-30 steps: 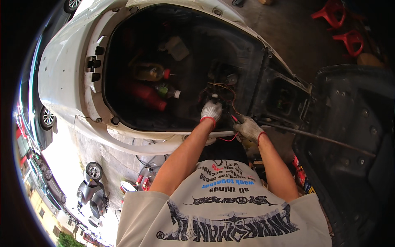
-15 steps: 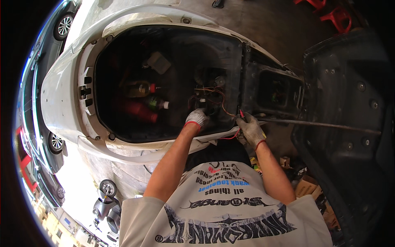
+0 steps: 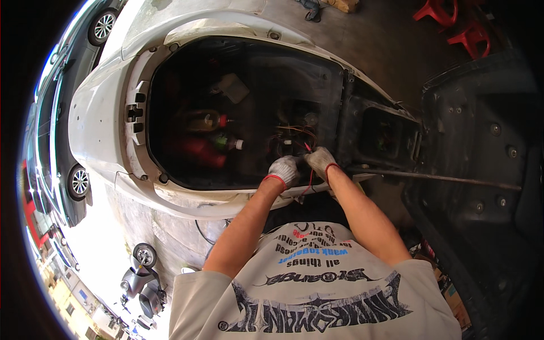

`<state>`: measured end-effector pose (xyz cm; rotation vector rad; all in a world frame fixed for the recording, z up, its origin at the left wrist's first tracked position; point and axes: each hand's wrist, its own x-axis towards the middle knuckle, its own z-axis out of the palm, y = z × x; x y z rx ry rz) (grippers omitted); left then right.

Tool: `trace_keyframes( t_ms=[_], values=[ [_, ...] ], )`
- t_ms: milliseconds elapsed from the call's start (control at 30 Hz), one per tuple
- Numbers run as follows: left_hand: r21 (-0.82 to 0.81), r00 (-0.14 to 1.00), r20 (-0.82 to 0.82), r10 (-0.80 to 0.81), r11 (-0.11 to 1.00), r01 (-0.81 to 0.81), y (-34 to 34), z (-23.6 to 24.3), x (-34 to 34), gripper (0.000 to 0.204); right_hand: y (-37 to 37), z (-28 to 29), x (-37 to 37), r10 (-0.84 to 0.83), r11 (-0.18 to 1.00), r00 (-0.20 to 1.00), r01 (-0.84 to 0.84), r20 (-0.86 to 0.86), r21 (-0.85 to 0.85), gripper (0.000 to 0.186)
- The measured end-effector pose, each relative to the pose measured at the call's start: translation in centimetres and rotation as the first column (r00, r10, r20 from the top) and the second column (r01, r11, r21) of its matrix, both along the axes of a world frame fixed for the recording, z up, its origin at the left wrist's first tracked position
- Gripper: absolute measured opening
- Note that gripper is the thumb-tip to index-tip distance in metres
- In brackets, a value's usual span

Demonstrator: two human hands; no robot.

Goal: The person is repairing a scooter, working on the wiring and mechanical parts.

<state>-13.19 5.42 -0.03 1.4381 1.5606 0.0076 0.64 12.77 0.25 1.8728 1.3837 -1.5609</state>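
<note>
Both my hands wear pale work gloves with red cuffs and reach into the dark storage compartment (image 3: 272, 62) of a white scooter (image 3: 93, 119). My right hand (image 3: 321, 161) is closed on a slim red probe (image 3: 307, 147), and a thin red lead (image 3: 310, 182) hangs below it. Close beside it, my left hand (image 3: 283, 170) has its fingers curled down at the compartment's near side; what they hold, if anything, is hidden. Thin orange-brown wires (image 3: 303, 131) and a small white connector (image 3: 288, 142) lie just beyond my fingers.
Bottles, one with a red cap (image 3: 222, 120) and one with a white cap (image 3: 238, 144), lie in the compartment's left part. A raised black seat (image 3: 470, 147) stands at right, with a metal rod (image 3: 447, 178) before it. Red chairs (image 3: 470, 42) are far right.
My right hand has moved left with the red probe, from the compartment's right edge to beside my left hand. The whole view has shifted slightly, and my left hand stays near the wires.
</note>
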Motion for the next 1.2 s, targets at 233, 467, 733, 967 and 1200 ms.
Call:
trace_keyframes(
  t_ms=[233, 467, 733, 967, 1200],
  values=[
    [-0.077, 0.968, 0.017, 0.251, 0.965, -0.249, -0.2, -1.0, -0.6, 0.034, -0.5, -0.6, 0.6, 0.160, 0.984, 0.985, -0.154, -0.065, 0.091, 0.050],
    [0.039, 0.878, 0.005, 0.479, 0.877, -0.479, 0.0, -2.0, -0.6, 0.036, -1.3, -0.1, 1.7, 0.189, 0.960, 0.972, -0.153, -0.137, 0.234, 0.058],
    [-0.301, 0.754, 0.284, 0.592, 0.802, -0.516, 1.5, 0.3, -1.8, 0.045, -1.3, 1.5, 1.5, 0.263, 0.889, 0.965, -0.241, -0.005, 0.389, 0.050],
    [-0.222, 0.859, 0.201, 0.472, 0.875, -0.429, 0.7, -0.3, -0.9, 0.045, -1.8, 3.2, 0.9, 0.324, 0.861, 0.946, -0.294, -0.001, 0.414, 0.048],
    [-0.505, 0.627, 0.330, 0.706, 0.693, -0.515, 0.8, 0.5, -1.3, 0.030, -3.0, 3.2, 1.8, 0.213, 0.829, 0.972, -0.124, -0.103, 0.546, 0.048]
  ],
)
